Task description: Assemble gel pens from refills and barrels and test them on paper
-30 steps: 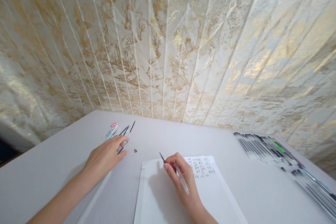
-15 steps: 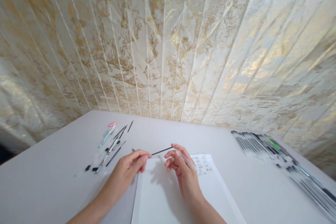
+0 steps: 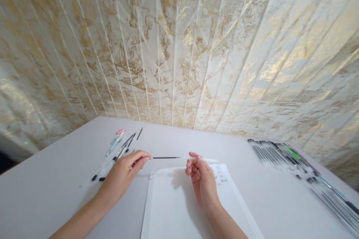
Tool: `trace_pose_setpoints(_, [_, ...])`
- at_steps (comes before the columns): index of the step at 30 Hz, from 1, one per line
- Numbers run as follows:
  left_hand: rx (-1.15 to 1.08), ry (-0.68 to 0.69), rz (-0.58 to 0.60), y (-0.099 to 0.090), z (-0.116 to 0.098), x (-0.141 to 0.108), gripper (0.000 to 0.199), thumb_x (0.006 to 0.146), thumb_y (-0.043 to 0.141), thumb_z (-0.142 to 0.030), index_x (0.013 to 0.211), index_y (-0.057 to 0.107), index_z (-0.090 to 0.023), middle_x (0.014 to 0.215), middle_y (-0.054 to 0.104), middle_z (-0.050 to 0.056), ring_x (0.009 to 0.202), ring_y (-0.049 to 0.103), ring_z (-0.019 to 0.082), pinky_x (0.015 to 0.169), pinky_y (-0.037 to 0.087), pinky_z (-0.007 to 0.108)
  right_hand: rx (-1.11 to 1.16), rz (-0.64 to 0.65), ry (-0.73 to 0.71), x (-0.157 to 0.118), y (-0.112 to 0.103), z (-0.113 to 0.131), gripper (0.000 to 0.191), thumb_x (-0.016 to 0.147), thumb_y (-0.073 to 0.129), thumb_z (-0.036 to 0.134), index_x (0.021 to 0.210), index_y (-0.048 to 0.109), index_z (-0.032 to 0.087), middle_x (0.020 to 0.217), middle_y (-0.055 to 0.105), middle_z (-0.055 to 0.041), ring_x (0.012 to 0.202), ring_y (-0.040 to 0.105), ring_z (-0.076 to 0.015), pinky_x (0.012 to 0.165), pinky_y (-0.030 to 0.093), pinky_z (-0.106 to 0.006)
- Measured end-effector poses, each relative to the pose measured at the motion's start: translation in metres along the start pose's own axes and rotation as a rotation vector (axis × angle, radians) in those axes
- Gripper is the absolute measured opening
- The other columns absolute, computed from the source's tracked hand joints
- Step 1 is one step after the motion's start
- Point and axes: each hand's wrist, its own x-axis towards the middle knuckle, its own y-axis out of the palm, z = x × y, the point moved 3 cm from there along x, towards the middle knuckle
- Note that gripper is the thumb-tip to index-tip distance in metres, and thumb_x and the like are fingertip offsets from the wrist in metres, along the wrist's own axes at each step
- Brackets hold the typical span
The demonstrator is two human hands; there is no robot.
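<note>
My left hand [image 3: 131,168] pinches the left end of a thin pen refill [image 3: 165,157], its black ink length stretched level above the paper. Toward the right the refill turns pale and meets my right hand [image 3: 203,179]. That hand holds a clear pen barrel [image 3: 211,160] between thumb and fingers, its far end pointing right. I cannot tell how much of the refill sits inside the barrel. Beneath both hands lies a white sheet of paper [image 3: 174,209], with handwriting near its upper right corner.
Loose pen parts, including black refills [image 3: 130,140], dark caps [image 3: 94,177] and a light blue pen [image 3: 112,146], lie on the left of the table. Rows of clear pens [image 3: 269,153] spread along the right. A patterned gold and white curtain [image 3: 179,63] hangs behind the table.
My hands have moved farther apart, left hand leftward and right hand slightly rightward. More of the refill shows between them, and it has turned from slanted to nearly level.
</note>
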Motion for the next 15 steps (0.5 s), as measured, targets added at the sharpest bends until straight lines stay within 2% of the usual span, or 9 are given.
trace_pose_setpoints(6, [-0.016, -0.004, 0.040, 0.005, -0.003, -0.003, 0.028, 0.089, 0.048, -0.044, 0.083, 0.065, -0.023, 0.079, 0.069, 0.000, 0.071, 0.059, 0.018, 0.066, 0.043, 0.024, -0.028, 0.015, 0.025, -0.001, 0.000, -0.002, 0.032, 0.083, 0.067, 0.046, 0.096, 0.071, 0.017, 0.070, 0.062, -0.0005, 0.062, 0.049, -0.0127, 0.063, 0.044, -0.024])
trace_pose_setpoints(9, [-0.047, -0.038, 0.037, 0.011, -0.007, -0.006, 0.029, 0.089, 0.049, -0.045, 0.085, 0.067, -0.023, 0.064, 0.061, -0.002, 0.060, 0.054, 0.016, 0.060, 0.041, 0.024, -0.008, 0.049, 0.083, -0.002, 0.003, -0.005, 0.031, 0.082, 0.068, 0.044, 0.096, 0.072, 0.016, 0.071, 0.062, -0.0010, 0.062, 0.050, -0.0125, 0.063, 0.045, -0.024])
trace_pose_setpoints(13, [-0.138, -0.081, 0.129, 0.029, -0.021, -0.010, 0.033, 0.090, 0.045, -0.045, 0.088, 0.069, -0.022, 0.051, 0.047, -0.006, 0.051, 0.047, 0.014, 0.056, 0.037, 0.023, 0.021, 0.122, 0.164, -0.007, 0.010, -0.010, 0.030, 0.084, 0.067, 0.040, 0.097, 0.071, 0.014, 0.069, 0.062, -0.0008, 0.058, 0.050, -0.0105, 0.061, 0.044, -0.022])
trace_pose_setpoints(15, [-0.197, -0.072, 0.178, 0.042, -0.032, -0.014, 0.035, 0.092, 0.042, -0.044, 0.100, 0.066, -0.021, 0.052, 0.046, -0.006, 0.051, 0.047, 0.014, 0.056, 0.037, 0.023, 0.015, 0.160, 0.196, -0.012, 0.014, -0.012, 0.028, 0.085, 0.066, 0.039, 0.096, 0.070, 0.013, 0.067, 0.062, -0.0008, 0.057, 0.051, -0.0106, 0.061, 0.044, -0.023])
